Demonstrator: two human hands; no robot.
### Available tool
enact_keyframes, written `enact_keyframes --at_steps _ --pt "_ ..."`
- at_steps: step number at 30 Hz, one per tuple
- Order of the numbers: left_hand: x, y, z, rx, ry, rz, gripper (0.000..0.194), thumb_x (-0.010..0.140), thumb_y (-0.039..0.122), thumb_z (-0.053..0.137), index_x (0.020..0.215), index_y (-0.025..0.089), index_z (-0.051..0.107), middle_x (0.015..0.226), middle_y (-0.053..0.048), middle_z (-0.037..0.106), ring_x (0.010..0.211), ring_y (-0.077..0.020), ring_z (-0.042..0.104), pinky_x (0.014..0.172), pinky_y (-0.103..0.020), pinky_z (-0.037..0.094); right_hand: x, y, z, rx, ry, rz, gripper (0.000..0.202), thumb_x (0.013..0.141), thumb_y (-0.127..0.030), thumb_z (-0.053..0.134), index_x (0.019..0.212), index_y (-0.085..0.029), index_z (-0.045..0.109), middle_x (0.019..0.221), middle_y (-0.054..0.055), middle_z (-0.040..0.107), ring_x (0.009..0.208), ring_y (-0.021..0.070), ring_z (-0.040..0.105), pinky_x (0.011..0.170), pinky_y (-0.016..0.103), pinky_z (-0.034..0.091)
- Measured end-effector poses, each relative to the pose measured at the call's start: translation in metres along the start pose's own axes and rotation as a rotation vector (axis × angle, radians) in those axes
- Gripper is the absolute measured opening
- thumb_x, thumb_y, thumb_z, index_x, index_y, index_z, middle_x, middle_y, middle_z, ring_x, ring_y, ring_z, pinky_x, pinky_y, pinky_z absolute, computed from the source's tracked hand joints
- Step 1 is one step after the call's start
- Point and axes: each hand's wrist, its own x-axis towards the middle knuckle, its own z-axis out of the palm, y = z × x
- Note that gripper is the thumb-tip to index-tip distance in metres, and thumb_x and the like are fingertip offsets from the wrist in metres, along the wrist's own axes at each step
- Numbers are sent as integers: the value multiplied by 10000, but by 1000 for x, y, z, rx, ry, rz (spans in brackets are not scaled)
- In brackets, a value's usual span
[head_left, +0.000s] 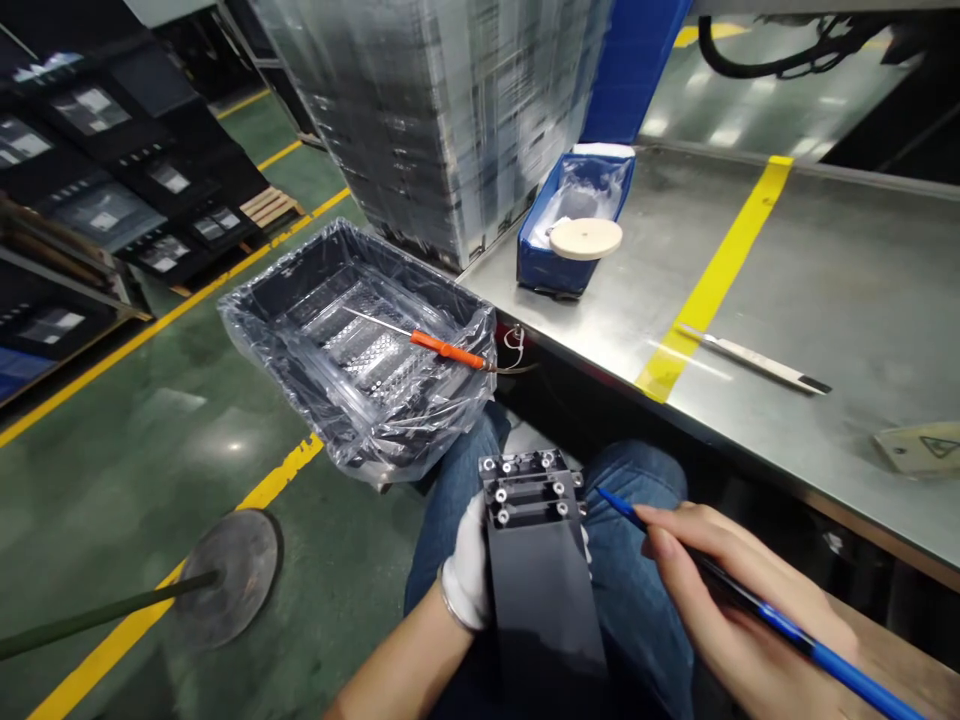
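Head view, looking down at our lap: our left hand [466,572], in a white glove, is wrapped around a dark metal block [541,560] with a cluster of screw holes on its top end, holding it upright over our jeans. Our right hand [731,600] is bare and pinches a blue tool [780,622] like a pen, its thin tip just beside the block's upper right edge. A bit further out on the left sits a black tray [352,345] lined with a clear plastic bag, and an orange-handled screwdriver [448,350] lies across it. Past our knees is the steel table [825,290] with a yellow stripe, a flat knife-like blade [757,358], and a blue bin [574,215] with a pale disc [585,238] on top.
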Motion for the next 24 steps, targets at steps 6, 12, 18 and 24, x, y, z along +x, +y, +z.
enact_keyframes --at_steps 6,12,18,24 --pt "-3 -2 -7 50 -12 3 441 633 505 860 940 189 834 974 -29 780 873 -138 727 951 -213 560 6 -8 4 -12 26 -78 126 1007 -129 579 1091 -204 637 847 4 713 755 78 700 705 136 532" --pt "-4 -5 0 76 -242 -30 390 705 553 802 881 207 841 845 -68 750 1158 -194 663 1225 -281 391 9 -11 9 86 21 -110 170 986 -76 573 1113 -166 641 840 23 705 747 84 692 705 165 534" --pt "-8 -6 15 88 -229 22 451 674 585 829 810 155 823 864 -93 747 1216 -208 645 1236 -287 386 10 -9 13 87 25 -128 183 982 -57 571 1106 -169 646 825 23 698 745 94 691 690 177 529" --pt "-6 -8 14 83 -190 54 373 660 498 860 869 190 833 853 -53 759 1183 -195 664 1211 -268 395 8 -8 14 165 5 -137 225 951 -25 584 1121 -155 657 841 35 692 764 100 676 691 190 529"
